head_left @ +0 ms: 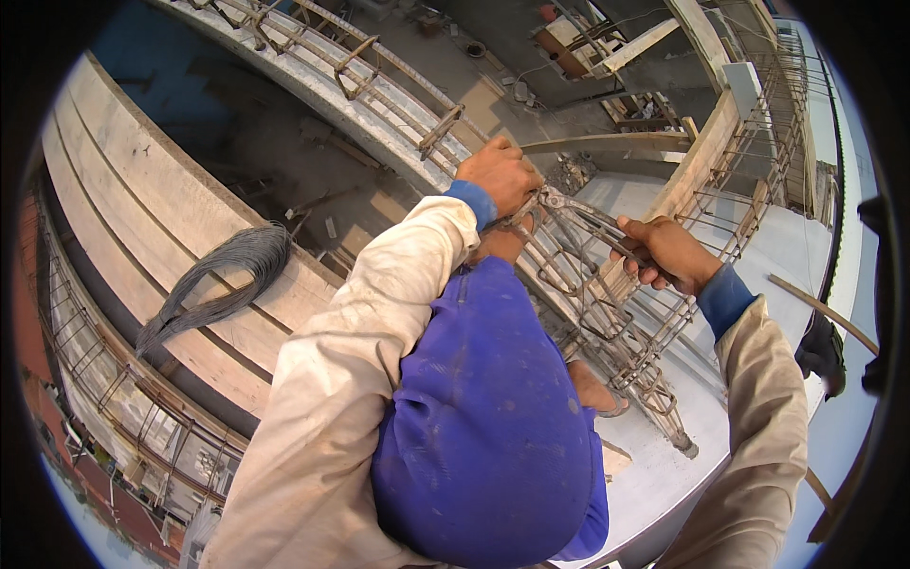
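My right hand [668, 251] is wrapped round the handles of steel pincers [586, 214]. Their head points left, at the end of a rebar cage [607, 308] close to my left hand. My left hand [502, 174] is closed, knuckles up, over the bars there; its fingertips are hidden, so what it grips cannot be made out. The cage slants down to the right, past my sandalled foot [592, 389]. Left of my arm, a looped bundle of grey tie wire [227, 270] lies on wooden planks [142, 180].
A concrete beam with rebar [370, 81] runs from the upper left toward my left hand. Beyond it, a drop opens to a lower floor [455, 47] with scattered debris. Timber formwork [701, 152] and more rebar [758, 180] stand at the right. My blue-clad knee [483, 417] fills the middle.
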The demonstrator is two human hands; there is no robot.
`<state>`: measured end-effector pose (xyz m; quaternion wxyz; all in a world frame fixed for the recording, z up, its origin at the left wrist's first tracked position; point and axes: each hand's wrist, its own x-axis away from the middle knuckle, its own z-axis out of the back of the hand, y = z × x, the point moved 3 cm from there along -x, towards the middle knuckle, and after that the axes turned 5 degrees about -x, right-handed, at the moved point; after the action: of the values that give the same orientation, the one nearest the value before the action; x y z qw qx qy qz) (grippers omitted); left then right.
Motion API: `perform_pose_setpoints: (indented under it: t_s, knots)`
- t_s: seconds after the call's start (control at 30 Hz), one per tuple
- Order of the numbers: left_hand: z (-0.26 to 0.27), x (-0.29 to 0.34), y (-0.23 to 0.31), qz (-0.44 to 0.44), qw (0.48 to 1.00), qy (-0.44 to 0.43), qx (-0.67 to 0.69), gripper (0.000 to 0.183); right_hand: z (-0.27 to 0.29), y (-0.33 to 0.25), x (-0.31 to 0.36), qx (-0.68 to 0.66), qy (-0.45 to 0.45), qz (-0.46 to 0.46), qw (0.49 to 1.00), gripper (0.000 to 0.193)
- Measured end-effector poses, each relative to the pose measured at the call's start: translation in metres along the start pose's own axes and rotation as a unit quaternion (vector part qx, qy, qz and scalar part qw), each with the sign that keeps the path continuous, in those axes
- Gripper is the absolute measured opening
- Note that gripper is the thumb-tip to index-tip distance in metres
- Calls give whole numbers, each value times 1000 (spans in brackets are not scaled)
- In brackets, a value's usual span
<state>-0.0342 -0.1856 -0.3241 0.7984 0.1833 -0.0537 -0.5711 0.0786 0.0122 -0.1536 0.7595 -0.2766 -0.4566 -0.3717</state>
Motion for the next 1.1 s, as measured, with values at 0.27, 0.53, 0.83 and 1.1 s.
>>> perform_pose_setpoints:
  t_s: [0.27,0.53,0.83,1.1]
  knots:
    - [1,2,1,3,1000,6,7,24,-4,-30,26,436,208,277,831,48]
    - [-2,0,0,-3,1000,-13,-19,28,-1,-6,3,115,110,100,982,52]
    - [-3,0,0,-7,1000,0,11,30,-17,-16,19,311,153,222,911,46]
    - [0,1,0,-3,1000,-2,15,28,-3,-14,0,-76,-32,-27,996,63]
